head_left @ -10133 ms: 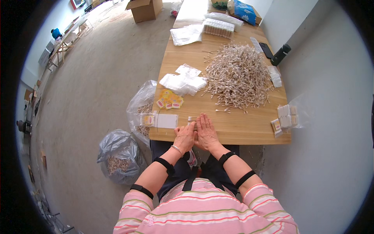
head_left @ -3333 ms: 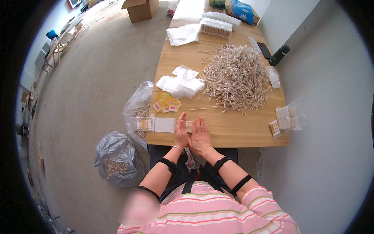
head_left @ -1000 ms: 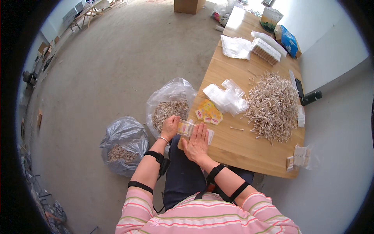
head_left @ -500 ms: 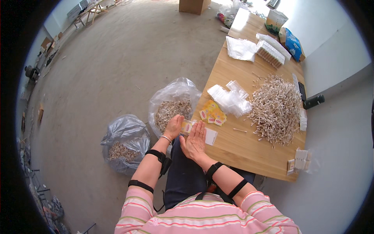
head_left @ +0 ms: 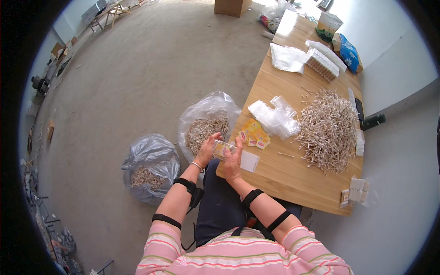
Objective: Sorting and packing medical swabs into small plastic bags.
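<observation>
Between my hands, at the near left edge of the table, is a small clear pack of cotton swabs [head_left: 221, 148] with a yellow label. My left hand [head_left: 205, 152] grips its left end. Around the right end, my right hand [head_left: 233, 164] has its thumb across the front and its fingers behind. A white card [head_left: 250, 162] lies flat just right of that hand. Yellow label cards [head_left: 255, 135] are fanned out beyond it, with clear plastic sleeves [head_left: 274, 117] heaped behind them. A large pile of loose cotton swabs [head_left: 327, 130] covers the table's right side.
Two plastic bags of swabs stand on the floor, a clear bag [head_left: 188, 117] against the table and a grey bag [head_left: 153, 158] farther left. Bundled swab packs [head_left: 321, 65] and white bags [head_left: 288, 57] lie at the far end. Several filled packs [head_left: 356, 189] sit at the near right corner.
My right hand has turned from flat against the pack to gripping its right end with the thumb in front. More of the yellow label shows. The whole view has shifted slightly.
</observation>
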### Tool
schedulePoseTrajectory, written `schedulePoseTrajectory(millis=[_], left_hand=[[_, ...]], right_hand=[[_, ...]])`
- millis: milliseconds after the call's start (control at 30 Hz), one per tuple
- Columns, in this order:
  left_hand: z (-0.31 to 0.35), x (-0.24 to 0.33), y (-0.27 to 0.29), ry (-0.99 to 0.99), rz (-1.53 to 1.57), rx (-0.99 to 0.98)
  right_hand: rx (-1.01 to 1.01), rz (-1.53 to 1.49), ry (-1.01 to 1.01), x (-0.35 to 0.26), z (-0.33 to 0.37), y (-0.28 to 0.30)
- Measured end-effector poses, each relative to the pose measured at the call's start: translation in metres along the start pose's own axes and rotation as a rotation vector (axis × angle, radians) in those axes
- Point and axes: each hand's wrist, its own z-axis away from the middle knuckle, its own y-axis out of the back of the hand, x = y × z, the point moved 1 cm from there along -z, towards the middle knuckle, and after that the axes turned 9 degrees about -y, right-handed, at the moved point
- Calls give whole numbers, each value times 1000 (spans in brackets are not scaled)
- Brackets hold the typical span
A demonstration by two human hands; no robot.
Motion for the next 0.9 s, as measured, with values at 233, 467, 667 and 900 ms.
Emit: schedulePoseTrajectory(millis=[233, 467, 667, 900], left_hand=[[-3, 0, -5, 5, 55, -34], [-3, -11, 8, 21, -189, 13], [12, 33, -46, -438, -980, 333], [41, 37, -172, -677, -803, -257]], right_hand=[[6, -76, 54, 0, -4, -20], [17, 62, 136, -16, -5, 9], [548, 838, 130, 24, -35, 141], [298, 741, 84, 46, 15, 193]])
